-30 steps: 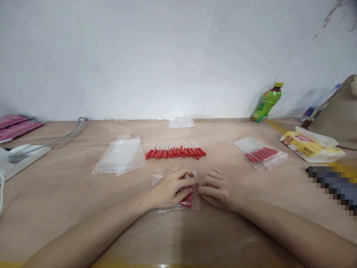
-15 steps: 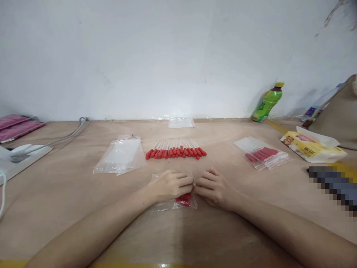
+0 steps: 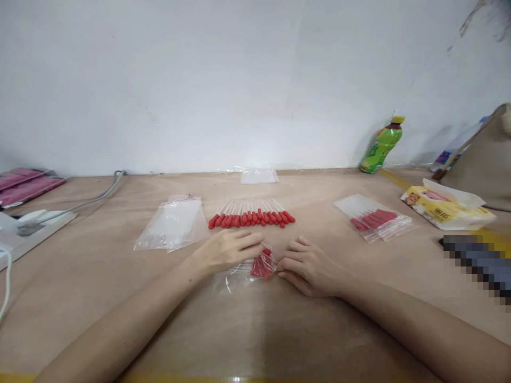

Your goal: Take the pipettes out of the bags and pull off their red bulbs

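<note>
Directly in front of me lies a clear plastic bag (image 3: pixel 231 279) holding thin white sticks with bulbous red heads (image 3: pixel 262 265). My left hand (image 3: pixel 229 249) reaches over its upper edge, fingers stretched out and part of the bag hidden beneath. At the bag's right end, my right hand (image 3: pixel 305 267) has its fingers curled and pinched on the plastic. Just beyond the hands, a row of red-tipped sticks (image 3: pixel 251 217) lies side by side, red ends towards me.
Flat clear bags (image 3: pixel 171 223) lie left of the row. Filled bags (image 3: pixel 373 218) are to the right, near a yellow tissue pack (image 3: pixel 447 207). Along the wall are a green bottle (image 3: pixel 382 146) and another small bag (image 3: pixel 259 176). A power strip (image 3: pixel 40 229) sits far left.
My left hand has shifted left and away from me, off the bag's right end, uncovering more red heads. My right hand stays almost in place at that end.
</note>
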{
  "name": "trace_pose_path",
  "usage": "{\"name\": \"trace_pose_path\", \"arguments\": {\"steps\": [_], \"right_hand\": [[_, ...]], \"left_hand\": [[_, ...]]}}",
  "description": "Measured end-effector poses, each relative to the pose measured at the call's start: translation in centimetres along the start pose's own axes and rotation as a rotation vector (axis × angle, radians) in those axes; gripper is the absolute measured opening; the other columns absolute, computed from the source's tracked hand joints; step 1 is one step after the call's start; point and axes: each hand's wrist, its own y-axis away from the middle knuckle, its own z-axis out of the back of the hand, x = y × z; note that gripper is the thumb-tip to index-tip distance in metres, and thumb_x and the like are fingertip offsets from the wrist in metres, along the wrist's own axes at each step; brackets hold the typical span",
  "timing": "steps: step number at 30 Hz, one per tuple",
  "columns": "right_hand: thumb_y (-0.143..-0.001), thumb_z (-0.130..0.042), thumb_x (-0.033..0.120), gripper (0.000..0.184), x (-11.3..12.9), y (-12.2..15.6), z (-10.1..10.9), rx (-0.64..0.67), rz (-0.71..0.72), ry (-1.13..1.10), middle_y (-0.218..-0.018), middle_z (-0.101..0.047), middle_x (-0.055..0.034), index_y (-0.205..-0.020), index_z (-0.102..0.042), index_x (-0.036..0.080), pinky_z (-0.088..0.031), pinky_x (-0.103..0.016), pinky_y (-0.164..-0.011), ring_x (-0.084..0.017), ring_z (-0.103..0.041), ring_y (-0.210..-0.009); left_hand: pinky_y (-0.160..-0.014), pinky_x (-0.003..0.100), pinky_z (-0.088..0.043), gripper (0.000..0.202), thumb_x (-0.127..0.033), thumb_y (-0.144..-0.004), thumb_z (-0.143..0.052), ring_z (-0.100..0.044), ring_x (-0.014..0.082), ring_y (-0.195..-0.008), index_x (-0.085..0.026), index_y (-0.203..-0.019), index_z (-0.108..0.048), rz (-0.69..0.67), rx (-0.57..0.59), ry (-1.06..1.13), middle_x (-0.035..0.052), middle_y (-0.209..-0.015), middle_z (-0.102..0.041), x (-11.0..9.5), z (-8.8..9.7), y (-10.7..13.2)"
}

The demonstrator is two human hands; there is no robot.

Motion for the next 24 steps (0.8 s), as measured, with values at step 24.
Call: {"name": "trace_pose_path", "arguments": {"steps": [24], "right_hand": [[-0.077,-0.057,0.031,0.014,0.9,-2.2,-0.4,0.006,-0.454,-0.579,-0.073,-0.058,0.0008,-0.081,-0.054,0.018,-0.035,-0.022,-0.057,-0.011,-0.048,-0.062]], "left_hand": [[-0.098,0.039,-0.036,0.063,-0.039,-0.083,-0.051,-0.041,0.0233,-0.120,-0.022,-0.135,-0.021,0.681,0.291,0.730,0.0104,-0.135,-0.038,-3.8,-0.4,4.1]]}}
